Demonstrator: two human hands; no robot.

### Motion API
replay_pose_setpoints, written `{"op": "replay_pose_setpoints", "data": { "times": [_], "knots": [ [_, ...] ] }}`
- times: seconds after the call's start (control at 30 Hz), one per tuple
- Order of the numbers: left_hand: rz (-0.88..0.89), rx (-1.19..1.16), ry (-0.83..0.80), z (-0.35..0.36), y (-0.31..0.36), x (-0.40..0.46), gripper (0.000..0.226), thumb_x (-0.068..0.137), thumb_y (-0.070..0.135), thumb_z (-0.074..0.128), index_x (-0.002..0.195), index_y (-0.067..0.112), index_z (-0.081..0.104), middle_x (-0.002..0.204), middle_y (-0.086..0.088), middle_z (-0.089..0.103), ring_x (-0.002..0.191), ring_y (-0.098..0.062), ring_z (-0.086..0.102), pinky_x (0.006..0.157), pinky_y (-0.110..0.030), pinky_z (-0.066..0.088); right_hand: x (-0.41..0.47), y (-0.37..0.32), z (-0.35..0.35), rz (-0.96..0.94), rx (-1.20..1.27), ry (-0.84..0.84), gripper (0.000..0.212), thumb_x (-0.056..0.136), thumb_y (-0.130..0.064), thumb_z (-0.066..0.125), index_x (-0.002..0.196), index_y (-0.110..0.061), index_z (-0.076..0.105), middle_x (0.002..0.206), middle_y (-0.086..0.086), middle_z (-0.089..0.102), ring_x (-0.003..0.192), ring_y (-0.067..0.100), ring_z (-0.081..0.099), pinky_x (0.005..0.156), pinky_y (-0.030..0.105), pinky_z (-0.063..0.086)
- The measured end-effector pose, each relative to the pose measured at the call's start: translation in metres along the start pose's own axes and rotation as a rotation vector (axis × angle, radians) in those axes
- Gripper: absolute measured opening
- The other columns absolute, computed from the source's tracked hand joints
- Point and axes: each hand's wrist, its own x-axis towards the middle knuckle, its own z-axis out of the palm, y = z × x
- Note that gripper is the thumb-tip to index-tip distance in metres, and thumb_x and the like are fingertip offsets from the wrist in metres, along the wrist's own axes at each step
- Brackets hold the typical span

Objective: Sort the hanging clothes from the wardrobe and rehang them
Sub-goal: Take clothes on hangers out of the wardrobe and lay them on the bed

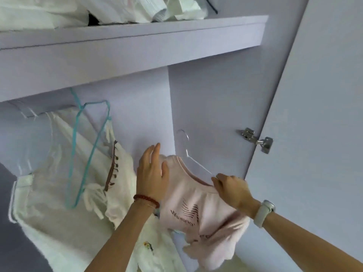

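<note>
Right hand [231, 190] pinches pink shirt [198, 218] collar; left hand [152, 173] flat.

**Wardrobe interior, layout**

Shelf [137, 36] spans the top, folded bedding [117, 8] piled on it. Under the shelf at left, a rail [29, 112] carrying an empty wire hanger [88, 146] and hung garments [49, 193]; a buttoned blouse [117, 173] hangs just right of the empty hanger. Vertical partition [170, 114] stands behind the hands, centre. T-shirt [196, 209] on a clear hanger [188, 154] sits right of the blouse, in front of the partition. Left hand [151, 173] lies against the T-shirt's left shoulder; right hand [233, 189] at its right shoulder, on the hanger arm. Door [314, 114] open at far right, hinge [257, 140] between door and side panel.
</note>
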Motion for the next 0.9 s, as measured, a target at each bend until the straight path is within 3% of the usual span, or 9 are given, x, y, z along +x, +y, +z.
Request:
{"op": "replay_pose_setpoints", "data": {
  "times": [0.13, 0.23, 0.37, 0.47, 0.57, 0.63, 0.7, 0.8, 0.9],
  "knots": [
    [-0.041, -0.047, -0.368, 0.075, 0.015, -0.023, 0.056, 0.095, 0.025, 0.045, 0.144, 0.010, 0.022, 0.151, -0.011, 0.023, 0.139, -0.025, 0.019, 0.111, -0.038, 0.022, -0.060, 0.063, -0.018, 0.039, -0.064, -0.021, 0.034, 0.095, -0.042, 0.035, 0.068, -0.021, 0.041, 0.077, 0.008, 0.066, 0.079, 0.033, 0.058, 0.063, 0.029, 0.035],
    [0.126, 0.029, -0.567, 0.125, 0.041, -0.040, 0.051, 0.096, 0.032, 0.041, 0.141, 0.011, 0.031, 0.146, -0.014, 0.035, 0.136, -0.028, 0.029, 0.110, -0.039, 0.024, -0.108, 0.101, -0.040, 0.084, -0.107, -0.043, 0.036, 0.094, -0.038, 0.042, 0.067, -0.016, 0.050, 0.069, 0.010, 0.065, 0.069, 0.036, 0.056, 0.058, 0.027, 0.031],
    [0.345, -0.135, -0.859, 0.166, 0.087, -0.071, 0.026, 0.096, 0.020, 0.044, 0.111, 0.008, 0.060, 0.111, -0.014, 0.062, 0.108, -0.027, 0.055, 0.095, -0.031, 0.037, -0.186, 0.140, -0.074, 0.202, -0.222, 0.147, 0.033, 0.079, -0.029, 0.060, 0.051, -0.015, 0.049, 0.042, -0.001, 0.052, 0.038, 0.025, 0.047, 0.044, 0.015, 0.023],
    [0.469, -0.275, -1.007, 0.179, 0.127, -0.096, 0.015, 0.094, 0.011, 0.048, 0.088, 0.004, 0.061, 0.086, -0.008, 0.059, 0.087, -0.031, 0.058, 0.080, -0.036, 0.042, -0.250, 0.161, -0.084, 0.399, -0.235, 0.255, 0.034, 0.084, -0.035, 0.050, 0.056, -0.015, 0.052, 0.050, -0.004, 0.054, 0.042, 0.022, 0.052, 0.040, 0.017, 0.029],
    [0.580, -0.421, -1.104, 0.183, 0.175, -0.132, 0.017, 0.093, 0.008, 0.050, 0.078, 0.007, 0.058, 0.072, 0.005, 0.052, 0.073, -0.024, 0.054, 0.070, -0.028, 0.039, -0.312, 0.172, -0.085, 0.694, -0.256, 0.400, 0.023, 0.084, -0.029, 0.057, 0.068, -0.013, 0.062, 0.065, 0.001, 0.057, 0.061, 0.025, 0.060, 0.048, 0.034, 0.044],
    [0.623, -0.497, -1.152, 0.184, 0.203, -0.156, 0.022, 0.093, 0.010, 0.051, 0.073, 0.020, 0.054, 0.067, 0.011, 0.051, 0.068, -0.016, 0.050, 0.063, -0.021, 0.034, -0.347, 0.168, -0.082, 0.856, -0.269, 0.463, 0.013, 0.080, -0.020, 0.064, 0.071, -0.011, 0.065, 0.066, 0.005, 0.059, 0.065, 0.028, 0.061, 0.054, 0.040, 0.047],
    [0.664, -0.532, -1.166, 0.188, 0.226, -0.172, 0.021, 0.092, 0.013, 0.053, 0.073, 0.022, 0.056, 0.069, 0.008, 0.057, 0.068, -0.018, 0.052, 0.062, -0.023, 0.034, -0.376, 0.157, -0.077, 0.939, -0.283, 0.509, 0.010, 0.077, -0.017, 0.063, 0.069, -0.011, 0.064, 0.063, 0.005, 0.061, 0.060, 0.025, 0.061, 0.057, 0.034, 0.044],
    [0.777, -0.538, -1.086, 0.194, 0.253, -0.186, 0.013, 0.089, 0.012, 0.057, 0.078, 0.007, 0.062, 0.079, -0.004, 0.064, 0.073, -0.026, 0.057, 0.062, -0.026, 0.035, -0.408, 0.135, -0.066, 1.006, -0.213, 0.541, 0.013, 0.079, -0.016, 0.057, 0.067, -0.013, 0.061, 0.056, -0.003, 0.052, 0.048, 0.024, 0.049, 0.053, 0.018, 0.026],
    [0.889, -0.571, -1.008, 0.192, 0.282, -0.198, 0.011, 0.086, 0.009, 0.061, 0.075, 0.007, 0.062, 0.076, -0.005, 0.062, 0.068, -0.028, 0.058, 0.060, -0.027, 0.038, -0.428, 0.126, -0.060, 1.105, -0.194, 0.614, 0.014, 0.083, -0.021, 0.054, 0.074, -0.013, 0.063, 0.053, -0.003, 0.054, 0.045, 0.024, 0.052, 0.048, 0.019, 0.029]
  ]
}}
